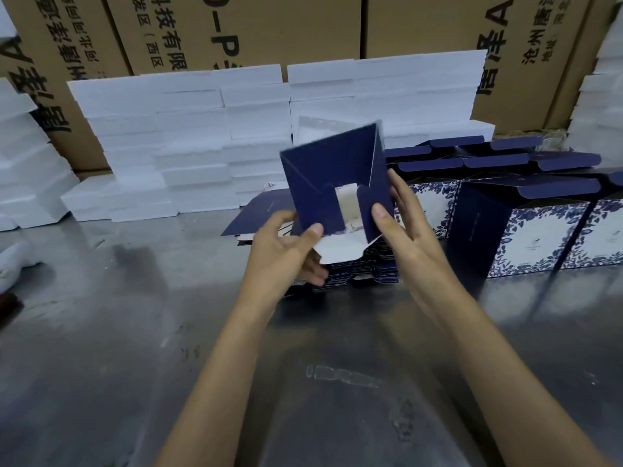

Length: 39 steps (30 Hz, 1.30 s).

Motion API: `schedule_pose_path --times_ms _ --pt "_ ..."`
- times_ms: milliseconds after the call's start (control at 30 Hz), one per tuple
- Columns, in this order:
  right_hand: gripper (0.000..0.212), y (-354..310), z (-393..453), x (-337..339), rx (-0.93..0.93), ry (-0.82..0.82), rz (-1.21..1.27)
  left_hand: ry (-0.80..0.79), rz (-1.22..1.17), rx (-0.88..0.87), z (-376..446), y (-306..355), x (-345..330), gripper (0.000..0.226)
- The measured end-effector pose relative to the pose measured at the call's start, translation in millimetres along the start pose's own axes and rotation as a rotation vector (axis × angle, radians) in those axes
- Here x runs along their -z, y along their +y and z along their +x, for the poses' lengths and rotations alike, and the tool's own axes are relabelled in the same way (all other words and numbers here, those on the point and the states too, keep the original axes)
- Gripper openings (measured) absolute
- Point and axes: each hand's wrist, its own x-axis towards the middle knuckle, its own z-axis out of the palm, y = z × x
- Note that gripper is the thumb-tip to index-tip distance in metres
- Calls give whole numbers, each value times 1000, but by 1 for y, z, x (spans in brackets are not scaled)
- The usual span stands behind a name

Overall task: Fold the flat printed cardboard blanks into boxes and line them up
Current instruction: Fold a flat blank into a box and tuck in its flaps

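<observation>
I hold a half-folded navy box (323, 170) up above the table, its open end facing me with two navy flaps turned inward and a white flap hanging at the bottom. My left hand (286, 251) grips its lower left corner, thumb on the left flap. My right hand (401, 224) holds the right side, thumb pressing the right flap. Below the box lies a stack of flat navy blanks (357, 271). Folded boxes with blue floral panels (536, 230) stand in rows on the right.
A shiny metal table (135, 332) fills the foreground. White foam blocks (188, 136) are stacked behind the blanks and at the left edge. Large brown cartons (269, 28) form the back wall. A pale object (13, 261) lies at the far left.
</observation>
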Motion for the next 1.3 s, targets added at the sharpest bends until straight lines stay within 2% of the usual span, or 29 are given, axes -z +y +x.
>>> schedule_pose_path --times_ms 67,200,267,300,367,433,467,500,567,600,667,867,967,1100,1300 --pt "69 -1 0 2 18 18 -59 -63 154 30 -1 -1 -5 25" --pt "59 -3 1 8 68 85 -141 -157 384 84 -5 1 -9 19" --pt "56 -4 2 10 87 106 -176 -217 510 146 -6 7 0 32" --pt "55 -5 2 10 92 109 -184 -192 544 143 -7 12 5 37" --pt "54 -5 1 8 95 117 -211 34 490 -29 -7 22 17 36" --pt "56 -6 1 7 87 120 -241 329 339 -371 -9 34 23 22" --pt "57 -7 1 6 82 117 -253 388 313 -505 -12 39 22 13" --pt "58 -8 1 5 78 112 -260 387 332 -593 -15 41 18 15" --pt "60 -12 1 2 82 98 -265 276 389 -673 -16 36 8 44" --pt "60 -14 0 0 93 93 -270 211 405 -672 -16 33 3 55" --pt "58 -19 -1 0 124 86 -274 123 439 -673 -14 28 -5 63" --pt "44 -29 -5 2 153 -7 -240 100 489 -591 -13 16 -10 38" --pt "34 -29 -8 -6 139 -10 -251 72 429 -543 -13 15 -12 27" --pt "28 -27 -8 -10 141 56 -212 42 277 -464 -14 17 -15 26" --pt "30 -20 -7 -13 152 115 -190 86 159 -451 -15 12 -21 22"
